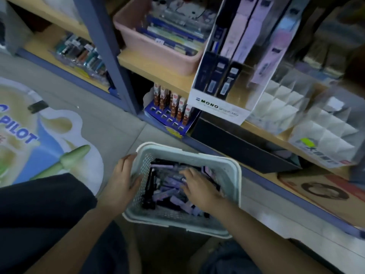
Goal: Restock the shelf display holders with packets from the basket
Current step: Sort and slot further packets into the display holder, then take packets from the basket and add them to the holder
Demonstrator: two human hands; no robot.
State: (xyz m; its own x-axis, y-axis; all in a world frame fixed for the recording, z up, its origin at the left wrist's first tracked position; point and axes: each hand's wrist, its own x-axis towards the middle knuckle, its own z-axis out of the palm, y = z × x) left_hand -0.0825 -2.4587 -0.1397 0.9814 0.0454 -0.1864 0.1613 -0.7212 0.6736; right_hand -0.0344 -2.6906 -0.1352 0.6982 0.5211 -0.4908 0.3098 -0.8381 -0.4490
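Fingers of your right hand lie spread over the purple packets in the basket, pinching none; your left hand grips its rim. You're at the picking step: next, pinch one for the MONO display holder.

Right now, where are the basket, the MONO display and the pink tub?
basket (189,154): head view, far rim.
MONO display (215,107): head view, white front label.
pink tub (158,55): head view, front wall.

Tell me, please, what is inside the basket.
A loose heap of purple and black packets fills the basket, with the right hand resting among them. The left hand grips its rim. The basket's floor and any packets beneath the hand are covered.
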